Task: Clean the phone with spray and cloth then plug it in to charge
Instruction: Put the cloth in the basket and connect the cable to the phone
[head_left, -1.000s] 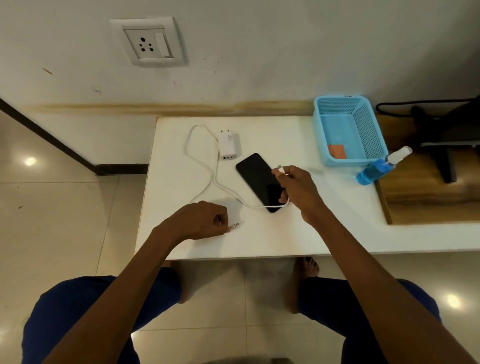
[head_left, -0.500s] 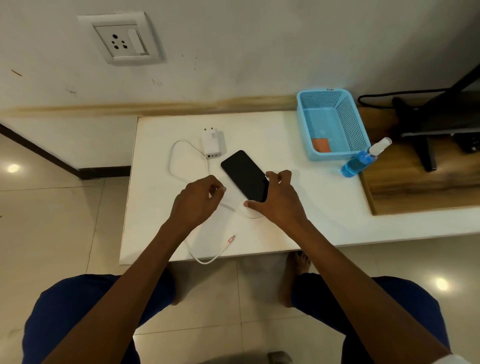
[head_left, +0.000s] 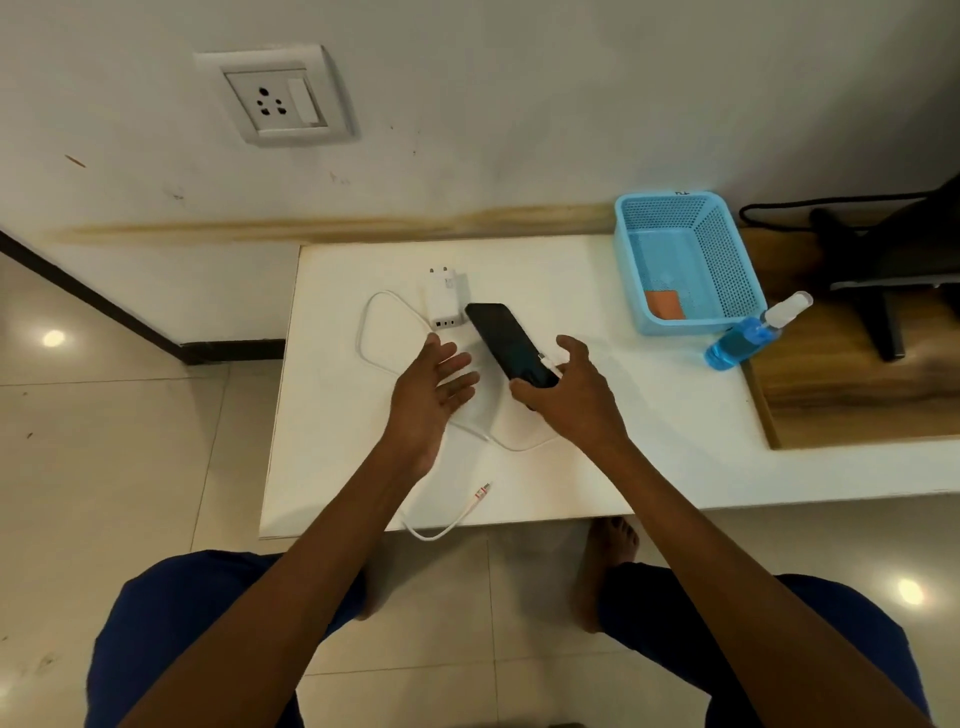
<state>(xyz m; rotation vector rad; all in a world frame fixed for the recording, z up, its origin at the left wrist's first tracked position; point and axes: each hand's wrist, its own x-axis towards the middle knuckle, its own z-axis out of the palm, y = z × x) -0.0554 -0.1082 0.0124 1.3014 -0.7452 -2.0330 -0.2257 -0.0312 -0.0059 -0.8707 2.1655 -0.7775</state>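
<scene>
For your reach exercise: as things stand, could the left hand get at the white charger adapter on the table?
Probably yes. The left hand hovers open just short of the charger adapter, with only bare table and the thin white cable between them.

White, black and blue on a white table

The phone (head_left: 510, 344) is black; the charger (head_left: 444, 302) and cable (head_left: 379, 332) white, the table (head_left: 649, 441) white too; the mesh-patterned basket (head_left: 727, 260) light blue holding an orange cloth (head_left: 664, 303); the spray bottle (head_left: 743, 343) blue with a white cap.
</scene>
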